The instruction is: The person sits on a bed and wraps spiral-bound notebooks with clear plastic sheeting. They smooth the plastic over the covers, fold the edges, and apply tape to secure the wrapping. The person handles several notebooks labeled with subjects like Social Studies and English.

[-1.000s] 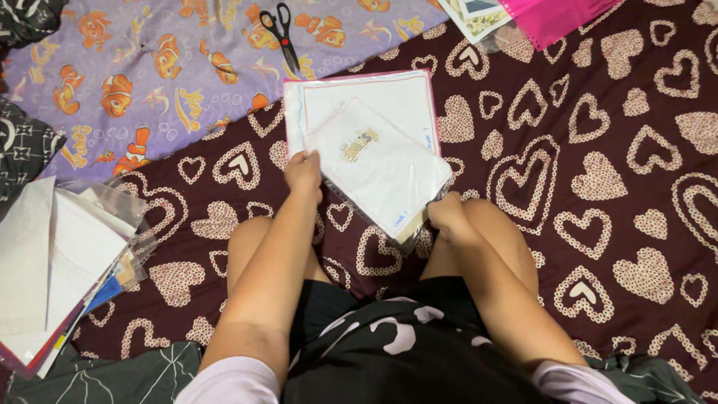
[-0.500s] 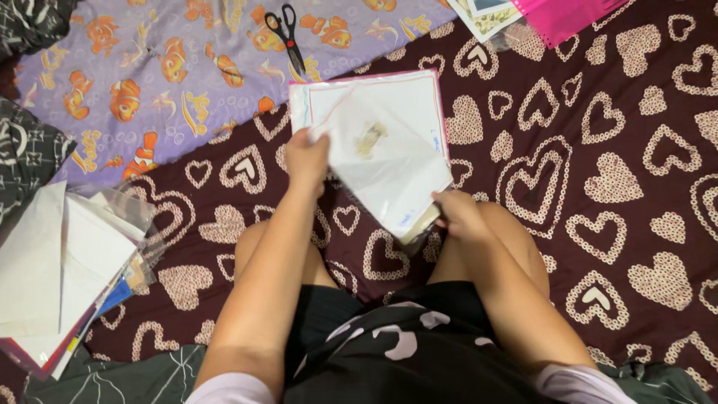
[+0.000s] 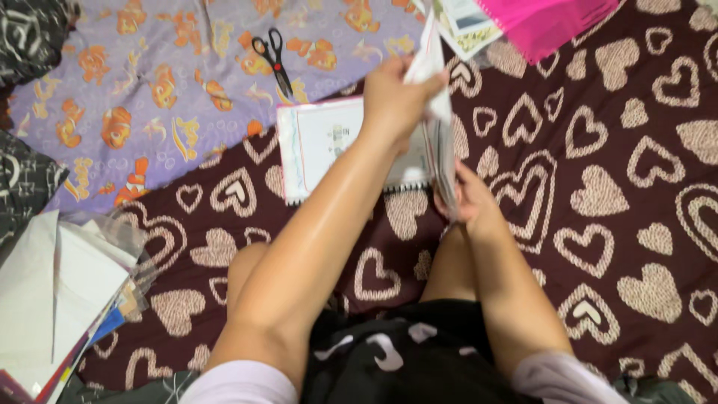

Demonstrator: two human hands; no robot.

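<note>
Head view: since a moment ago the sheet of paper (image 3: pixel 437 112) has been lifted off the bedspread (image 3: pixel 598 224) and now stands on edge, long axis vertical. Left hand (image 3: pixel 393 97) fingers pinch its top, right hand (image 3: pixel 467 202) fingers grip its bottom, above the booklet (image 3: pixel 321 146).

Maroon heart-patterned blanket (image 3: pixel 613 224), frame right; lilac orange-fish-print sheet (image 3: pixel 149 90), upper left; black-handled scissors (image 3: pixel 273 60); bright pink folded paper (image 3: pixel 546 22), upper right.

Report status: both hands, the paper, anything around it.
Left hand grips top of white paper sheet, held on edge. Right hand grips its lower end. White card lies flat beneath; scissors beyond, apart.
</note>
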